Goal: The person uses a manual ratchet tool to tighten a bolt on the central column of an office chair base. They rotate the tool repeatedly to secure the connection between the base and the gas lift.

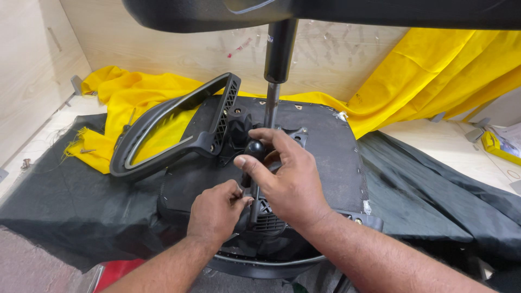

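Your office chair seat (325,141) lies upside down on the surface (434,146), its black underside facing you, resting on dark cloth (65,201) with yellow cloth (434,65) bunched behind it. The mechanism plate (266,217) already sits at the middle of the underside, and the gas lift column (273,97) stands upright out of it, running up toward the dark base (325,11) at the top of the view. One armrest (173,127) stands at the seat's left edge; whether it is bolted down or only resting there cannot be told.

The work in hand looks like the adjustment lever (251,179), the thin rod with a round black knob (255,147). Your right hand (293,184) closes its fingers around the knob, thumb pressed on its near side. Your left hand (214,211) pinches the lower end of the rod just where it meets the plate, fingers clenched on it.

By my judgement the big pieces are together and you are at the fitting of this lever; its seating in the plate is hidden under your hands. No second armrest shows on the right side, so that appears left to do. A loose screw (87,151) lies on the yellow cloth at the far left.
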